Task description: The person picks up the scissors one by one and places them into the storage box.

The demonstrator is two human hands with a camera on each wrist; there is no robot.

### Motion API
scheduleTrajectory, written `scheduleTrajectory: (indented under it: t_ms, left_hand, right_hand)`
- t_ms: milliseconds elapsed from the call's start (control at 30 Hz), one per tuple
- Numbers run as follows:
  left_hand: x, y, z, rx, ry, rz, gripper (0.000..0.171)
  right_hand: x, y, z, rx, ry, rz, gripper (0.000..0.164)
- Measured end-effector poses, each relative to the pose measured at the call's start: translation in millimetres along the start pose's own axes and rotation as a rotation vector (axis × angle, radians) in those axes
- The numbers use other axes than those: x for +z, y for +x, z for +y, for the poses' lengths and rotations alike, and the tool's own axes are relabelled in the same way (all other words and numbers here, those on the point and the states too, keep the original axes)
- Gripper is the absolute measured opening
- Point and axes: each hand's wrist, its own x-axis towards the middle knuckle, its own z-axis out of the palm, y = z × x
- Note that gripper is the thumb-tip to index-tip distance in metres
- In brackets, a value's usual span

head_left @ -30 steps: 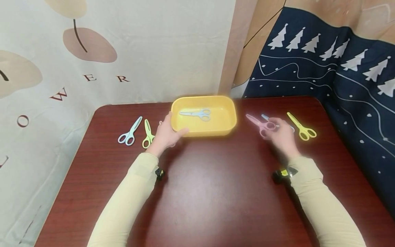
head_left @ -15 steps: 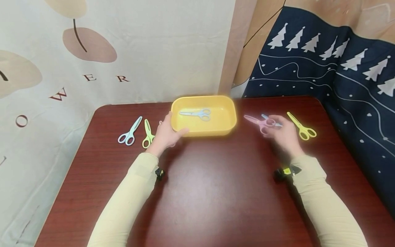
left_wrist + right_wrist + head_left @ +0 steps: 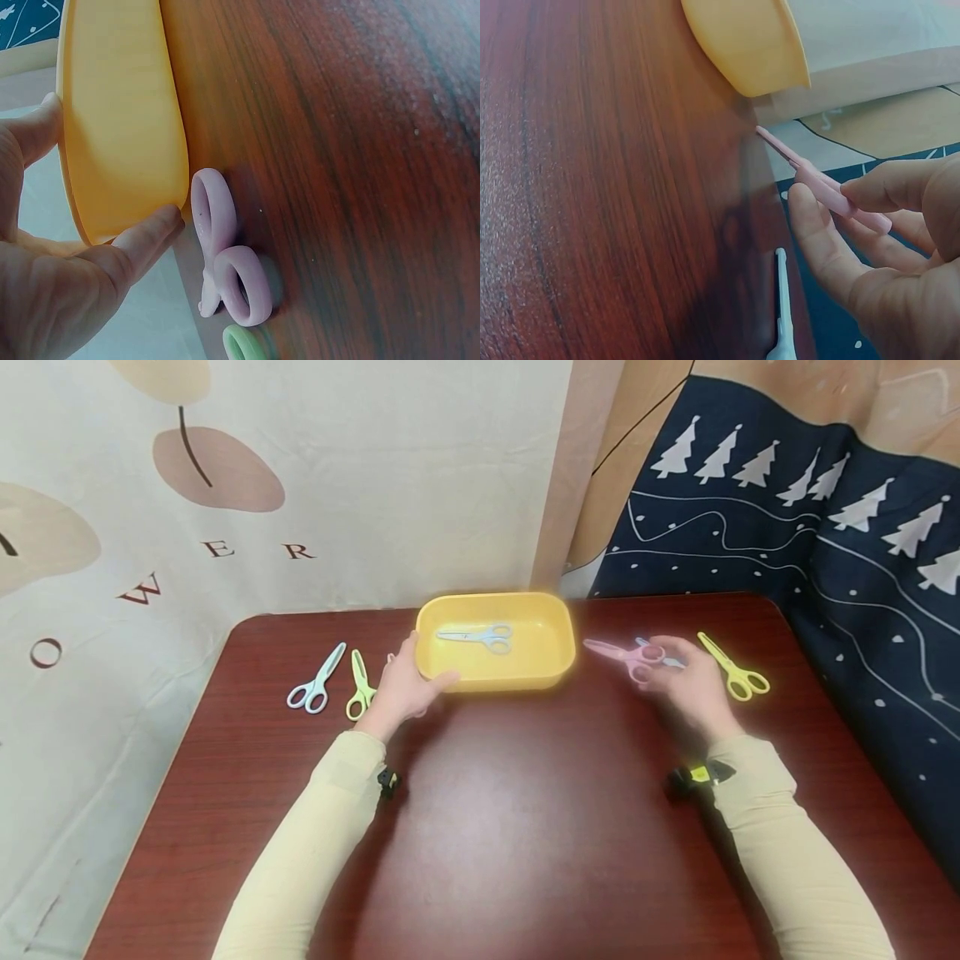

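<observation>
My left hand [image 3: 405, 685] holds the left end of a yellow plastic tray [image 3: 517, 683], thumb on the near wall and fingers at the side. Inside the tray lies a pair of light blue scissors [image 3: 491, 635]. Pink scissors [image 3: 611, 651] are pinched by the handles between the thumb and fingers of my right hand [image 3: 693, 693]. In the right wrist view these pink scissors [image 3: 821, 193] are raised off the table, tip toward the tray. Under that hand lie blue scissors [image 3: 781, 315], partly hidden in the head view.
Yellow scissors [image 3: 738, 677] lie to the right. Left of the tray are light blue scissors [image 3: 317, 681], green scissors [image 3: 360, 685] and pink scissors [image 3: 247, 289], mostly hidden by the left hand in the head view. Cloth hangings [image 3: 412, 485] border the dark red table [image 3: 495, 827].
The pink scissors have shifted left toward the tray, their blades turning more level. The right wrist has moved slightly right. My left hand and the tray have stayed still.
</observation>
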Motion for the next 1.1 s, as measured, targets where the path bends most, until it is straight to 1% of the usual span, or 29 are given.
scheduleTrajectory:
  t_ms: [133, 400, 567, 667, 933, 1100]
  left_hand:
    - [-0.2, 0.4, 0.0, 0.000, 0.000, 0.000, 0.105]
    - [-1.1, 0.3, 1.7, 0.005, -0.003, -0.001, 0.105]
    - [-1.3, 0.7, 2.0, 0.007, 0.004, -0.001, 0.104]
    - [-1.4, 0.8, 2.3, 0.010, 0.008, 0.000, 0.104]
    - [-1.2, 1.7, 1.6, 0.024, 0.013, 0.004, 0.103]
    - [-1.1, 1.1, 1.1, 0.017, 0.010, 0.003, 0.103]
  right_hand:
    - [0.6, 0.7, -1.2, -0.002, 0.030, -0.011, 0.064]
    - [-0.7, 0.2, -7.2, 0.012, 0.053, -0.026, 0.069]
    - [-1.5, 0.4, -11.1, 0.007, 0.060, -0.023, 0.070]
    - [-0.4, 1.2, -13.7, 0.001, 0.093, -0.021, 0.070]
    - [1.8, 4.7, -20.0, -0.009, 0.226, -0.030, 0.058]
    - [1.4, 5.0, -23.1, -0.022, 0.268, -0.048, 0.056]
